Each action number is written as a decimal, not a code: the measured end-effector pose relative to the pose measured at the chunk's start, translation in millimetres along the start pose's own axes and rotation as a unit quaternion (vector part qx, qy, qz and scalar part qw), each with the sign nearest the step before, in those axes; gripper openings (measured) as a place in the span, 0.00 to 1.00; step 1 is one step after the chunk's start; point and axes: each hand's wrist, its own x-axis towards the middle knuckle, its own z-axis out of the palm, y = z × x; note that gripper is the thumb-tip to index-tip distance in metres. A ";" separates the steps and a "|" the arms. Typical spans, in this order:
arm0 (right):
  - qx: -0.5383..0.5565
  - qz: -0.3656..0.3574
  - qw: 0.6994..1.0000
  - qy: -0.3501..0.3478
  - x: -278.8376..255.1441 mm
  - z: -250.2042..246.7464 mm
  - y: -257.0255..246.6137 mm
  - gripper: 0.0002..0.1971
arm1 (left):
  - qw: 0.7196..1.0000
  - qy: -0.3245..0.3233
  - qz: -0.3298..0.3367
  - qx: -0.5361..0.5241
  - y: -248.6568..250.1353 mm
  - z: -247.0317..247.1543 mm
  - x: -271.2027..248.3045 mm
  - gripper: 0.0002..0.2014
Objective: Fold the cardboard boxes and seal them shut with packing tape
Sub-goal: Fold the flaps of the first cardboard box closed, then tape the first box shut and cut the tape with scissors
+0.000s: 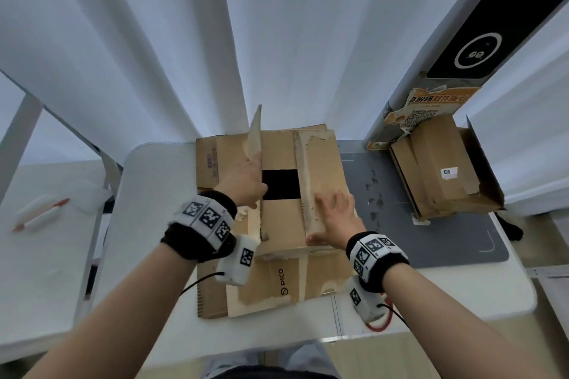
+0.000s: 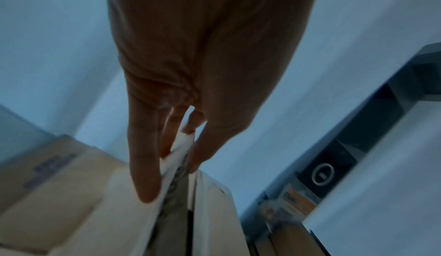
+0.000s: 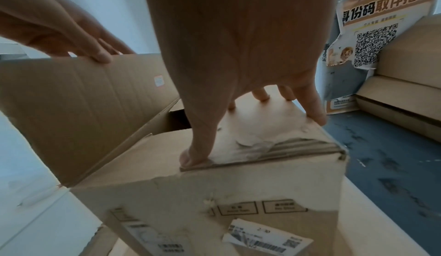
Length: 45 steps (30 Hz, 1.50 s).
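Head view: cardboard box [image 1: 277, 209] at table [image 1: 154, 194] centre; right flap [image 1: 320, 169] laid flat to close the top. Left wrist view: left hand [image 2: 190, 94] pinches the upright left flap [image 2: 177, 158], 12 o'clock, likely to fold it. Right wrist view: right hand [image 3: 238, 56], fingers spread, unclenched, presses the flap.

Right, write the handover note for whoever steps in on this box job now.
Left hand: pinches the edge of the left top flap, which stands upright.
Right hand: flat, fingers spread, pressing the right top flap down on the cardboard box.
The box sits on flattened cardboard on the white table; more boxes lie far right.
Done: box erected, right flap down.
Left: fold the left flap over the dark gap, tape the seam. No tape roll is visible.
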 end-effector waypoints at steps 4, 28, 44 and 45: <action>0.001 -0.004 1.000 0.010 -5.4 -1.8 1.1 0.56 | 0.996 -0.053 0.015 0.073 19.0 45.9 4.3 0.38; 0.383 0.180 0.886 0.190 -30.7 22.6 110.5 0.10 | 0.961 -0.087 -0.037 0.261 48.4 129.1 52.5 0.71; 0.364 0.445 0.815 -0.070 -61.4 138.3 186.0 0.23 | 0.962 -0.057 -0.012 0.268 32.3 142.1 72.2 0.74; 0.362 0.439 0.819 -0.071 -61.0 145.2 189.4 0.24 | 0.961 -0.054 -0.008 0.271 30.7 142.7 74.3 0.75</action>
